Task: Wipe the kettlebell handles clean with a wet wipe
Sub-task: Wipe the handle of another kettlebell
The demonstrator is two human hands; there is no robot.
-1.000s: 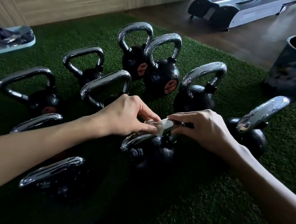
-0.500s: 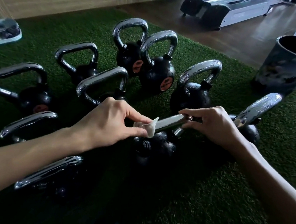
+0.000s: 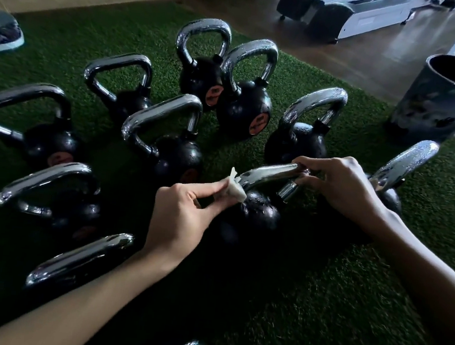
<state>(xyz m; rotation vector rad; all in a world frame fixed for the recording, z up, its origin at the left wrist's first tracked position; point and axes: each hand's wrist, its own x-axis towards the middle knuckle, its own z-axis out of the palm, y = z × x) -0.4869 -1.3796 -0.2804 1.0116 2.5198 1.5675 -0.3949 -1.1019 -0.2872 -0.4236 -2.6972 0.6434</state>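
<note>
Several black kettlebells with chrome handles stand on green turf. The nearest middle kettlebell has its chrome handle running left to right between my hands. My left hand pinches a small crumpled white wet wipe against the handle's left bend. My right hand grips the right end of the same handle, fingers curled round it. Water drops show on the handles of the far kettlebells and on the one at the right.
A dark round bin stands at the right on the turf's edge. Treadmill bases lie on the wooden floor beyond. A light blue mat with dark things sits at the far left. More kettlebells crowd the left side.
My left hand slid the wipe leftward along the handle, from its middle down to the left bend. My right hand kept its grip on the right end.
</note>
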